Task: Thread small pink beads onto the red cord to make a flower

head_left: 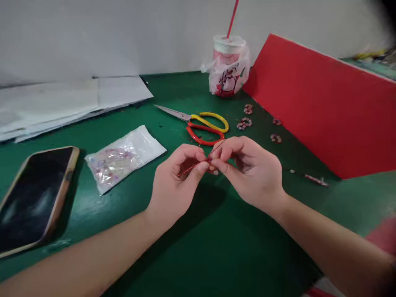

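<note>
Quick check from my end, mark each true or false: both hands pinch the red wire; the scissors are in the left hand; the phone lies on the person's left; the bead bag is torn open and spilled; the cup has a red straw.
1. Both hands, left hand and right hand, pinch the red wire. True.
2. The scissors are in the left hand. False: they lie on the table beyond the hands.
3. The phone lies on the person's left. True.
4. The bead bag has spilled. False: its beads stay inside.
5. The cup has a red straw. True.
</note>
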Available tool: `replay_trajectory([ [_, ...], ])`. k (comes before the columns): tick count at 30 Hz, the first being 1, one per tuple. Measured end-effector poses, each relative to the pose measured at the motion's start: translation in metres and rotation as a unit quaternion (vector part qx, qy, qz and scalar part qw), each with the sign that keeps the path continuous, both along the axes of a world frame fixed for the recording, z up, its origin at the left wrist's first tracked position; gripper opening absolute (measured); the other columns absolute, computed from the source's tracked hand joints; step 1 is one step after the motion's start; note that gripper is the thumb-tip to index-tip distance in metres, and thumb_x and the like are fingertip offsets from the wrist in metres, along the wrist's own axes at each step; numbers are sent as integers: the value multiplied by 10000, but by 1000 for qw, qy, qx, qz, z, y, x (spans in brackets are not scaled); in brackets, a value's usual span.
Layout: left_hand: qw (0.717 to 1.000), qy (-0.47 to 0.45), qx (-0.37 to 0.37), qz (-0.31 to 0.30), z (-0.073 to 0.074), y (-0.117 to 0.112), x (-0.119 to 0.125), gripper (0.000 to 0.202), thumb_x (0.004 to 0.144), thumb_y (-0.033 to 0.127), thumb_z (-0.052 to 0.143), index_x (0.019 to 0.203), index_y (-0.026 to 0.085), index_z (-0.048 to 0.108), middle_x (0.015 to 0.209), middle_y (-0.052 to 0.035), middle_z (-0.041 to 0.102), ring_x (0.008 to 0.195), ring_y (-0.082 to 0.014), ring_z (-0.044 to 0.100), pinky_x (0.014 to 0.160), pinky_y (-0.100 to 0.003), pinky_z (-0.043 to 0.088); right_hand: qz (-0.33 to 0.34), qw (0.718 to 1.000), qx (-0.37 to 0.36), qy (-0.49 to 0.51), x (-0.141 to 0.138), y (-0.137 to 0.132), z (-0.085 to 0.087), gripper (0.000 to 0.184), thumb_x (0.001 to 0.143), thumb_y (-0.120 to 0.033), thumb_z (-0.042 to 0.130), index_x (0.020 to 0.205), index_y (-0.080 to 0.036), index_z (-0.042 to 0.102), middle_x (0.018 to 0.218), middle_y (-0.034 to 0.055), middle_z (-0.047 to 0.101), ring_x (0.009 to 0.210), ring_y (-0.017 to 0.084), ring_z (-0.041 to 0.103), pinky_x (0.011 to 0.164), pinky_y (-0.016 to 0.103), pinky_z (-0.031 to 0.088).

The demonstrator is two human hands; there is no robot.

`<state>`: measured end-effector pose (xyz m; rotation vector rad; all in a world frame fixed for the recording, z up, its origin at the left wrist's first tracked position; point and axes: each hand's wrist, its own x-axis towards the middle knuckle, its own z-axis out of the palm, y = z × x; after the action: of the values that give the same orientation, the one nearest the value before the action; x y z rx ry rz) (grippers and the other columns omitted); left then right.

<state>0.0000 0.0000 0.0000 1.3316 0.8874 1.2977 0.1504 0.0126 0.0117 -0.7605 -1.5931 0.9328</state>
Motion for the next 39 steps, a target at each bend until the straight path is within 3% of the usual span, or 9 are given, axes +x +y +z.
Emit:
replay_trajectory([
  [8,1000,-11,-16,6,2,1,2,42,834,146,587,830,176,558,844,19,541,734,-74,591,717,-177,506,-25,999,23,-18,-2,-1,-3,176,795,-66,595,746,-199,492,774,4,575,876,152,595,838,341,514],
  [15,997,-16,-58,56,-4,4,4,61,821,214,624,875,190,610,836,7,648,762,-110,638,766,-233,533,-61,997,-46,22,-5,2,-8,145,794,-160,632,864,-203,513,850,9,595,753,121,622,695,289,557],
  [18,995,-65,-72,21,-6,5,6,118,839,239,607,951,209,628,924,-6,662,842,-126,649,806,-266,543,-97,994,-40,15,-5,5,-7,143,791,-149,629,876,-204,528,843,6,603,783,125,628,739,298,556],
  [21,994,-77,-79,-13,-7,5,6,232,770,187,687,990,228,625,962,5,659,846,-114,650,805,-237,542,-131,991,-30,14,-5,5,-6,156,775,-137,638,849,-210,523,809,-5,604,777,131,636,735,304,561],
  [25,993,-76,-89,25,-8,5,6,254,685,134,753,897,207,635,923,21,648,799,-87,644,771,-186,536,-154,988,-1,-24,-6,1,-5,140,761,-135,655,788,-201,534,796,-3,630,797,146,649,791,336,552],
  [32,979,-147,-135,41,-9,9,5,176,754,179,703,924,172,660,900,-26,680,855,-142,652,841,-290,540,-180,982,39,-49,-4,1,0,84,782,-185,646,805,-205,568,847,15,667,846,169,664,819,352,551],
  [35,977,-153,-140,46,-9,9,5,174,745,180,712,913,172,668,873,-19,679,823,-144,660,812,-283,550,-174,984,-6,-47,1,5,-1,133,768,-251,666,875,-210,598,833,21,665,780,158,660,720,308,566],
  [39,981,-132,-137,37,-8,8,6,164,747,189,710,906,176,675,867,-21,685,825,-140,658,810,-271,547,-99,986,-104,-80,3,7,-3,206,779,-342,650,916,-189,636,752,21,670,634,132,637,533,239,529],
])
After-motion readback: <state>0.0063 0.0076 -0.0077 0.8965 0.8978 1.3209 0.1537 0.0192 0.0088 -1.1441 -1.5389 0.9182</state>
